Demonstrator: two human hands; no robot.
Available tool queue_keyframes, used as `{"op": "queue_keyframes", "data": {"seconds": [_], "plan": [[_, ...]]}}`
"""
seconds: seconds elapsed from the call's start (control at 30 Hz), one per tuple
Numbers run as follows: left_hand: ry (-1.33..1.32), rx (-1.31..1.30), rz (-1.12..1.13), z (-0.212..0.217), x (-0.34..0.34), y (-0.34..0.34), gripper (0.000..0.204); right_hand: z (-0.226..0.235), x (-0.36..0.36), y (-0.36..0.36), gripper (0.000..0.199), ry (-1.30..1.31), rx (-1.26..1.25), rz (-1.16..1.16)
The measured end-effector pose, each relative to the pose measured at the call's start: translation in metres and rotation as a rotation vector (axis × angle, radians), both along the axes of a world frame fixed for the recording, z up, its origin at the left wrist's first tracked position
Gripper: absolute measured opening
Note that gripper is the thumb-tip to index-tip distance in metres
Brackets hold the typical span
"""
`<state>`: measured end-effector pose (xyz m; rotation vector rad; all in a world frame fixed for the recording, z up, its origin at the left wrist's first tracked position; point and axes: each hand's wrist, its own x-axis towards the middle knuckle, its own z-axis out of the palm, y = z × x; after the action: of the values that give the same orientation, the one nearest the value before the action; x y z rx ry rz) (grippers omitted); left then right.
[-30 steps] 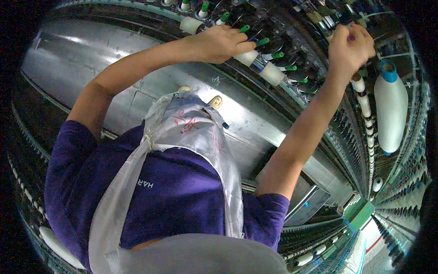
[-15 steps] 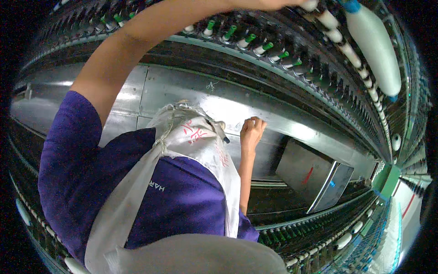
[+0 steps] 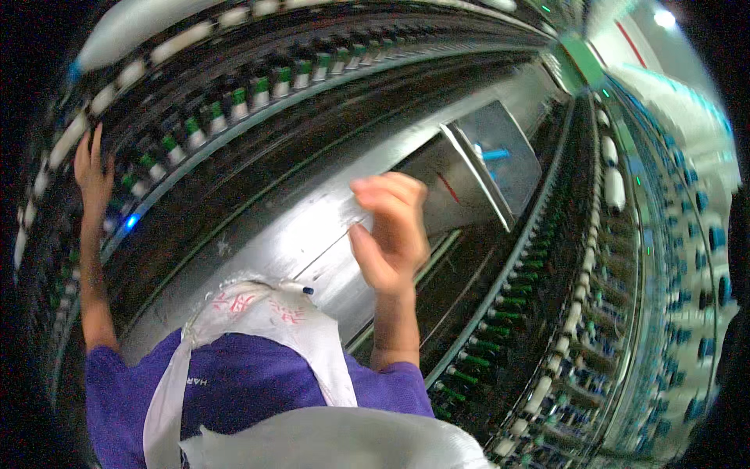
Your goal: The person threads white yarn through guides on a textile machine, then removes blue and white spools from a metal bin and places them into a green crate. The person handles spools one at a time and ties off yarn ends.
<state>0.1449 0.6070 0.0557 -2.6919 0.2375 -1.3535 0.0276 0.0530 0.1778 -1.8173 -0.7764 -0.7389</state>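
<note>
My left hand reaches out at the far left, its fingers stretched toward a row of white rollers on the spinning frame; nothing shows in it. Whether its fingertips touch the rollers I cannot tell. Below and right of it runs a line of bobbins with green tops and white yarn. My right hand is raised over the aisle, slightly blurred, with curved fingers and the thumb apart. No object is visible in its grasp. A white apron hangs on my front, its pouch bulging with pale fibre and a dark-tipped stick.
A metal box with a blue item on it stands farther along the aisle. On the right runs another frame with green bobbins and white rollers. A large white yarn package hangs at upper left. A small blue light glows nearby.
The view has swung round toward the aisle's far end. My left arm, formerly across the top, now extends along the left side. My right hand has risen and its fingers have loosened.
</note>
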Motion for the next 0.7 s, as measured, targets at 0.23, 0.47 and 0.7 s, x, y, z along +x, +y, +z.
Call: {"op": "queue_keyframes", "data": {"seconds": [0.23,0.47,0.7], "plan": [[0.534,-0.261,-0.223,-0.118,0.011,-0.241,0.048,0.129,-0.077,-0.068,0.031,-0.433,0.396,0.245],[0.713,-0.085,-0.745,-0.099,0.049,-0.393,0.045,0.142,-0.090,-0.088,0.032,-0.349,0.364,0.032],[0.821,-0.069,-0.983,-0.143,0.130,-0.488,0.048,0.086,-0.015,-0.143,0.040,-0.738,0.328,-0.366]]}}
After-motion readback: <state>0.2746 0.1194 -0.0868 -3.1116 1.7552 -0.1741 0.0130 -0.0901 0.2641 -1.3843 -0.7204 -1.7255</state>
